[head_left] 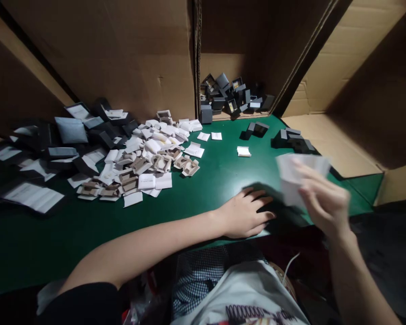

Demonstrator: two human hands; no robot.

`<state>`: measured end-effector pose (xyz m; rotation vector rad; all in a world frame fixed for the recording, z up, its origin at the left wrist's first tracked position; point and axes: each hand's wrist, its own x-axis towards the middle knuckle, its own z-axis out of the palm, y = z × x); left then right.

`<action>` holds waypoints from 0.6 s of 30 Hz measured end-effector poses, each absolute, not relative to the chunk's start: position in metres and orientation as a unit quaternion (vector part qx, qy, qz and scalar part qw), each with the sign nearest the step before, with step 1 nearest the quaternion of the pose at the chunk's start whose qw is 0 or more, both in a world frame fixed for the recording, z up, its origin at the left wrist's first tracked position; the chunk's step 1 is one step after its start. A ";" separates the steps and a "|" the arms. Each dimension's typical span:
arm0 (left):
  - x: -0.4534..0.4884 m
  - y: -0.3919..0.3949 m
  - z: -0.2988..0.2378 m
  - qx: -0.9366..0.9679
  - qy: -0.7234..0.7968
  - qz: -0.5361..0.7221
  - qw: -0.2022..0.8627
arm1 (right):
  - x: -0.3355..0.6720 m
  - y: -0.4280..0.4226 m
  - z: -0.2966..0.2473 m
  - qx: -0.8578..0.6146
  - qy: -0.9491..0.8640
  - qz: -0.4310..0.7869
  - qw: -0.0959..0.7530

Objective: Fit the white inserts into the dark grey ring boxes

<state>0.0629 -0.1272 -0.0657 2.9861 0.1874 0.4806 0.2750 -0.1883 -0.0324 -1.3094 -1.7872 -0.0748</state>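
My right hand (325, 196) is raised over the right end of the green table (219, 180), its fingers pinching a white sheet of paper (292, 180) that is smeared by motion. Flat on the tabletop near its front edge lies my left hand (248, 213), fingers spread, holding nothing. Beyond it sits a small folded white paper (244, 151). Black boxes (292, 140) stand just past the sheet, and another black box (255, 130) is a little farther left.
Left of centre spreads a heap of white papers and small cardboard inserts (152, 146). Farther left are black boxes with papers and a grey cushion (71, 130). Several small dark boxes (235, 97) fill an upright cardboard carton (237, 65). Another open carton (338, 140) stands at right.
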 end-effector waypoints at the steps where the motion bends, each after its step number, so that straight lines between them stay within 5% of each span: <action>1: 0.063 -0.127 -0.066 0.983 0.059 0.168 0.050 | 0.274 -0.181 -0.036 -0.506 -0.766 0.049 0.393; 4: 0.065 -0.128 -0.063 0.980 -0.001 0.196 0.022 | 0.271 -0.159 -0.053 -0.515 -0.780 0.173 0.309; 10: 0.067 -0.150 -0.038 0.966 -0.147 0.209 0.041 | 0.261 -0.137 -0.073 -0.522 -0.846 0.031 0.099; 18: 0.052 -0.181 0.011 0.957 -0.185 0.222 0.016 | 0.149 -0.166 -0.066 -0.436 -0.893 0.056 0.100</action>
